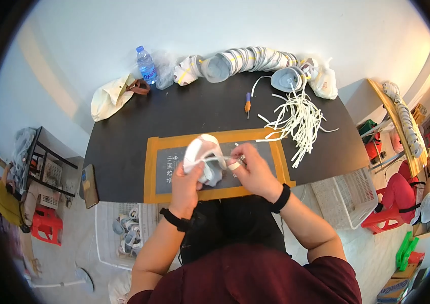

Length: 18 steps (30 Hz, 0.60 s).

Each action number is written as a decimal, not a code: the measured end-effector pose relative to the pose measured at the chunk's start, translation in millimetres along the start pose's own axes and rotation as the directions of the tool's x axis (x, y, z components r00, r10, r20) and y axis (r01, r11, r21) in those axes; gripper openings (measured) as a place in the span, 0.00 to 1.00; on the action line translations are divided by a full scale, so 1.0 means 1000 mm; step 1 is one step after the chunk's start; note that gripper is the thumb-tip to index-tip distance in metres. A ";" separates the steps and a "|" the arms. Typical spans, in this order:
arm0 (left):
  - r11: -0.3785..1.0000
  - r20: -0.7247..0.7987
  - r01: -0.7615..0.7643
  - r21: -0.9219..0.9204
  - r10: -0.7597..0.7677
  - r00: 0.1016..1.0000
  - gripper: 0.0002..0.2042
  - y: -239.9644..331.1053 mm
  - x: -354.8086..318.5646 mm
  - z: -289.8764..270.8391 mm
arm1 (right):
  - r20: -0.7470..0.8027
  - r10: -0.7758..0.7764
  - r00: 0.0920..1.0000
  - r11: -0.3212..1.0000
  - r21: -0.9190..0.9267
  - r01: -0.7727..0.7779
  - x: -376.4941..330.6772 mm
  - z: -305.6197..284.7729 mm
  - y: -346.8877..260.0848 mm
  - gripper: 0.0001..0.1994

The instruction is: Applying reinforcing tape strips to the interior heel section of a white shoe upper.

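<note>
My left hand (185, 188) is closed on a white and grey cup-shaped piece (200, 148), held up over a dark mat in the middle of the table. A white strip (216, 156) runs across from that piece to my right hand (248, 169), whose fingers are pinched on it. Something small and metallic shows at the right fingers, too blurred to name. To the right lies a loose heap of white strips (301, 121). Beyond my hands an orange and purple pointed tool (248, 105) rests on the table.
The dark table (184, 116) carries a tape-bordered mat (151, 172). Along the wall are nested grey-white cups (255, 59), a water bottle (146, 66) and a cloth bag (111, 99). A phone (89, 186) lies at the left edge. Crates (104, 238) stand below; another person (402, 195) sits right.
</note>
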<state>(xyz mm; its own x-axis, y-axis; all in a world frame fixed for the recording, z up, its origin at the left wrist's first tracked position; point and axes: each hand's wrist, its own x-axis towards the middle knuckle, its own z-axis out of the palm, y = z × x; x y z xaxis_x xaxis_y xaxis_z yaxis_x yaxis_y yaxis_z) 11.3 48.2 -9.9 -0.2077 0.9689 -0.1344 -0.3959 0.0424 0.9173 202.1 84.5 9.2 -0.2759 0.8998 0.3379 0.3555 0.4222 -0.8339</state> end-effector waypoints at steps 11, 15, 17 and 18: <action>0.993 0.122 -0.077 -0.090 0.088 0.989 0.12 -0.011 0.011 -0.027 | -0.135 0.004 0.991 0.995 -0.094 -0.016 -0.043 -0.025 0.050 0.08; 0.988 0.163 -0.111 -0.105 0.127 0.978 0.12 -0.015 0.013 -0.032 | -0.189 -0.062 0.980 0.997 -0.059 0.051 -0.046 -0.021 0.051 0.08; 0.983 0.146 -0.121 -0.139 0.141 0.979 0.12 -0.013 0.012 -0.031 | -0.178 -0.008 0.984 1.000 0.016 0.011 -0.044 -0.021 0.055 0.09; 0.980 0.155 -0.131 -0.151 0.155 0.976 0.12 -0.013 0.012 -0.032 | -0.183 -0.013 0.983 1.000 0.017 0.017 -0.043 -0.020 0.058 0.09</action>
<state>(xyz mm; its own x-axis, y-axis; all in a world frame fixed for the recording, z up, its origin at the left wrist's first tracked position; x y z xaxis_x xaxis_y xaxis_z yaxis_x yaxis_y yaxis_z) -14.5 51.3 -35.8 -0.1249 0.9898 0.0689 -0.4959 -0.1224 0.8597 252.4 72.1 -44.7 -0.1125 0.8990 0.4233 0.3354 0.4353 -0.8355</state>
